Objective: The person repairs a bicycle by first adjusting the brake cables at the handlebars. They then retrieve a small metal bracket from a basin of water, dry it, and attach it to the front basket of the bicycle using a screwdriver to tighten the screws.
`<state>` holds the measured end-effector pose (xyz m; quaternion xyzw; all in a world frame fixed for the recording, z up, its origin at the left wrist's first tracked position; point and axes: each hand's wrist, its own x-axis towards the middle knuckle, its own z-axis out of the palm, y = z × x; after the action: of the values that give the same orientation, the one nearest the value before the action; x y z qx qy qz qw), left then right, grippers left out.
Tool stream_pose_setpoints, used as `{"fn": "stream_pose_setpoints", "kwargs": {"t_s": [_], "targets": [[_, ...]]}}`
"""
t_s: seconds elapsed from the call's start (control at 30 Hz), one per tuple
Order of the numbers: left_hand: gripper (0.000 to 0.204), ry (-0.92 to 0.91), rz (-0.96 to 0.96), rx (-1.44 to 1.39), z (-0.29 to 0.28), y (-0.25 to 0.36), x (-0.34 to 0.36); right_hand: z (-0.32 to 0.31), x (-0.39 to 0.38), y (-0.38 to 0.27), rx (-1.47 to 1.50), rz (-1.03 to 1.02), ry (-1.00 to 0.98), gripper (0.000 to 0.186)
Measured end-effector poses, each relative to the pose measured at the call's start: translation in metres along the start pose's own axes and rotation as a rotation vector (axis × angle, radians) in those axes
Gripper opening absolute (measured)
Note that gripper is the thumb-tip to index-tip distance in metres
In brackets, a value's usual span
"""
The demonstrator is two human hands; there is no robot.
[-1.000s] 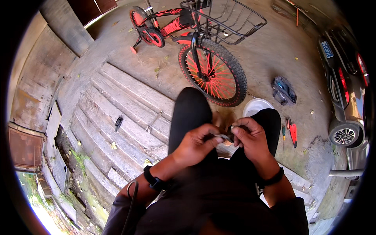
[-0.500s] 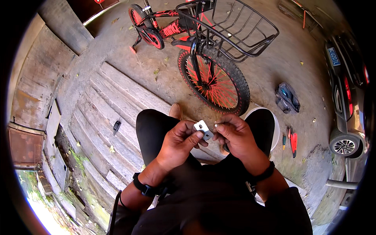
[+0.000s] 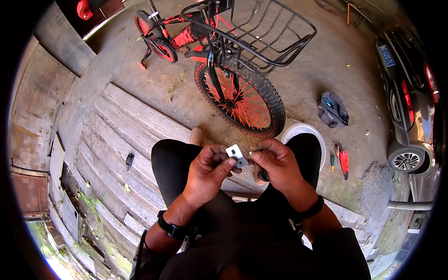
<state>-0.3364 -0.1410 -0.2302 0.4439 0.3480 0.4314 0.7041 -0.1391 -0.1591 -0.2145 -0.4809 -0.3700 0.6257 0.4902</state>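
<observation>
Head view, the only one: the metal plate (image 3: 237, 156) sat up between the knees, in front of the person, in the left hand (image 3: 208, 171). Pale, flat, two dark holes in the visible face. Read it as thin sheet metal: light, stiff, hard to break. Smooth faces could slip under greasy fingers, and corners could be sharp (no burrs visible at this size, so that part was a guess). Best hold: a pinch by one edge, holes left clear.

Left grip: closed down to the plate's thickness, thumb on the near face by the lower hole, fingers curled behind. Most of the plate showed past the thumb.

Right hand (image 3: 279, 164): thumb and forefinger pinched nearly shut on what looked like a small pale bit (image 3: 251, 152). Too small to identify; probably hard, light and easy to drop, so fingertips were the only sensible hold. Those tips were just beside the plate's right edge; couldn't tell whether they touched it.

Around: red-and-black bike (image 3: 232, 104) ahead, white bucket (image 3: 321, 142) beside the right knee, screwdriver (image 3: 332, 162) and red-handled tool (image 3: 344, 164) on the ground further right, tool bag (image 3: 332, 110) beyond them.
</observation>
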Motion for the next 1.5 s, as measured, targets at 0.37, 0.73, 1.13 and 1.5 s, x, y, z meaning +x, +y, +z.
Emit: {"fn": "stream_pose_setpoints", "kwargs": {"t_s": [0.37, 0.73, 1.13, 1.5], "targets": [[0.033, 0.031, 0.095, -0.002, 0.006, 0.018, 0.015, -0.017, -0.001, -0.006, -0.015, -0.131, -0.052, 0.013], [0.032, -0.033, 0.428, 0.620, 0.031, 0.208, 0.104, -0.085, 0.042, 0.006, 0.135, -0.127, -0.044, 0.012], [0.022, -0.345, -0.175, 1.301, 0.076, 0.231, 0.269, -0.112, 0.079, 0.012, 0.119, 0.058, -0.096, 0.009], [0.022, -0.258, -0.428, 1.336, 0.074, 0.208, 0.332, -0.134, 0.109, 0.001, 0.118, 0.127, -0.149, 0.009]]}}
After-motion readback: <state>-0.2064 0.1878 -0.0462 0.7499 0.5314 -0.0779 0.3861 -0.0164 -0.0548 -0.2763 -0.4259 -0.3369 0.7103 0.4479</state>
